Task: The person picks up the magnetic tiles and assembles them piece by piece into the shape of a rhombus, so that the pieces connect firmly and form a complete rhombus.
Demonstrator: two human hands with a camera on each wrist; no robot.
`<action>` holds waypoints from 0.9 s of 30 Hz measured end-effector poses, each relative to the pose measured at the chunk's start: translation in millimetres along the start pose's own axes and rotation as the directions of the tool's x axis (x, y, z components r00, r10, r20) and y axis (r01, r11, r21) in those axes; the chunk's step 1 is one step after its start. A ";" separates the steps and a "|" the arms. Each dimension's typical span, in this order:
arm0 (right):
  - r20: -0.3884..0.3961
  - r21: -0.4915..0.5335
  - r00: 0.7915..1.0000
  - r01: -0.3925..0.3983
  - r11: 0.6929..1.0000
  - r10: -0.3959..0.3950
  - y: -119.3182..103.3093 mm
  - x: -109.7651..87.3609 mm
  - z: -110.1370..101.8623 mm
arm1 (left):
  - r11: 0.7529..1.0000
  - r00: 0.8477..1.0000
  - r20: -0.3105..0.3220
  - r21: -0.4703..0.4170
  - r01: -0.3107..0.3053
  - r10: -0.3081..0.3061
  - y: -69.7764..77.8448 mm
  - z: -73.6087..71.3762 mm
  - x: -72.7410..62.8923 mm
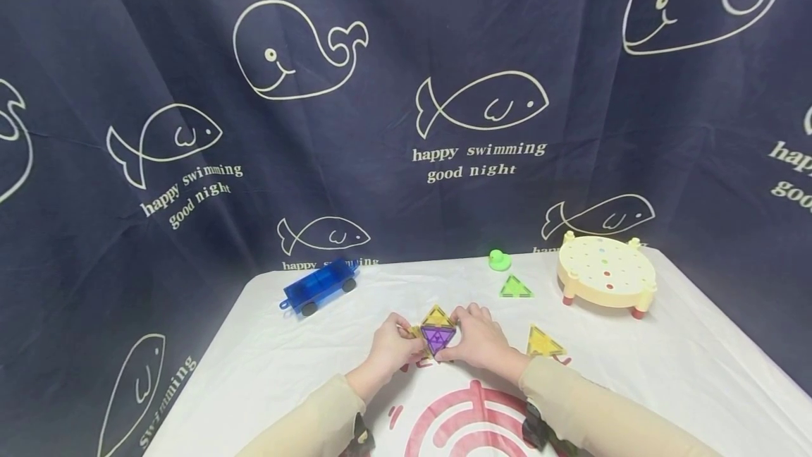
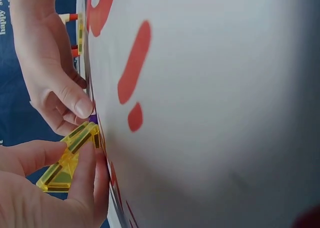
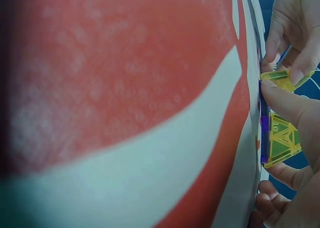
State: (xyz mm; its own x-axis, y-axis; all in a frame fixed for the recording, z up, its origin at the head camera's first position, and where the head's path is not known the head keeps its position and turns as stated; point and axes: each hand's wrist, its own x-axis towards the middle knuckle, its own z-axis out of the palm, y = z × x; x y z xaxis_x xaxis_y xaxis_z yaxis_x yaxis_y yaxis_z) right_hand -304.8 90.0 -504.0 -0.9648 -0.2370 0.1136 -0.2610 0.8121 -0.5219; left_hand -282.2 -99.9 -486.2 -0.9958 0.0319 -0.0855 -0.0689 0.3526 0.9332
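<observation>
Low over the white table, a purple triangular magnetic tile [image 1: 438, 337] lies flat with its point toward me. A yellow triangular tile [image 1: 436, 316] adjoins its far edge and stands raised in the right wrist view. My left hand [image 1: 392, 348] pinches another yellow triangular tile [image 2: 59, 179] between thumb and fingers, close against the purple tile's left side. My right hand [image 1: 480, 341] grips the purple tile at its right side, thumb by the near corner and a finger by the far one. Whether the left yellow tile touches the purple one I cannot tell.
A blue wheeled car base [image 1: 320, 285] stands at the back left. Toward the right are a small green piece [image 1: 500, 261], a green triangular tile [image 1: 516, 288], a loose yellow triangular tile [image 1: 542, 343] and a cream round stand [image 1: 603, 270] with short legs. A dark curtain [image 1: 393, 203] hangs behind the table.
</observation>
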 end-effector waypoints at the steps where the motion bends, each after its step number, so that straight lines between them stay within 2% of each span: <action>1: 0.001 -0.001 1.000 -0.001 1.000 0.001 0.1 0.0 0.1 | 1.000 1.000 -0.001 -0.006 -0.005 0.005 -0.1 0.5 0.1; 7: -0.002 -0.001 1.000 0.005 1.000 -0.005 0.2 0.1 0.1 | 1.000 1.000 0.005 -0.011 -0.006 0.006 -1.5 2.2 3.4; 20: -0.022 0.004 0.999 0.041 0.999 -0.041 1.2 -1.2 -0.5 | 0.989 0.999 0.027 0.146 0.014 -0.018 2.3 2.7 10.7; 27: -0.024 0.003 0.999 0.045 0.999 -0.045 2.3 -0.7 0.4 | 0.984 0.999 0.027 0.175 0.016 -0.021 0.8 4.6 13.9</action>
State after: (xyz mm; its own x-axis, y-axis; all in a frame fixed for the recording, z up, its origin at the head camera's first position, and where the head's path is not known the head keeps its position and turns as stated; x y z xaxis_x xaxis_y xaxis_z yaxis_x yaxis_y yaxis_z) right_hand -304.7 91.8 -505.7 -0.9527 -0.2603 0.1569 -0.3038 0.7989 -0.5191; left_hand -295.8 -94.9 -488.3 -0.9922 0.0501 -0.1144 -0.0730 0.5110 0.8565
